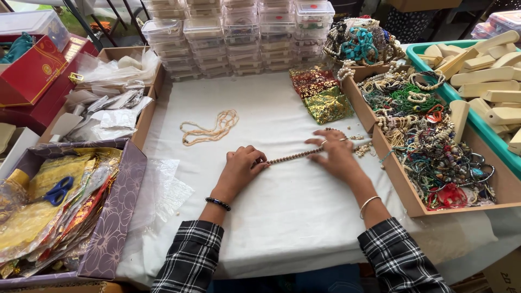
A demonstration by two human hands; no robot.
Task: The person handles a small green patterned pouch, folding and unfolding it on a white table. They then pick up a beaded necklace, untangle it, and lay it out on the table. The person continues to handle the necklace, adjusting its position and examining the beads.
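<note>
Left hand (240, 165) pinches one end of a brown bead strand (293, 156), right hand (335, 154) grips the other end; the strand is stretched taut between them, just above the white-clothed surface (282, 217). A pale bead necklace (209, 130) lies loose to the upper left, and a cardboard tray (404, 190) of mixed bracelets sits beside the right hand.

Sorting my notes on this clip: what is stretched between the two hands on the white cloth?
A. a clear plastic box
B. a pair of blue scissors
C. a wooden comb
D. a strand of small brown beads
D: the left hand and right hand each pinch an end of a strand of small brown beads lying on the white cloth.
</note>
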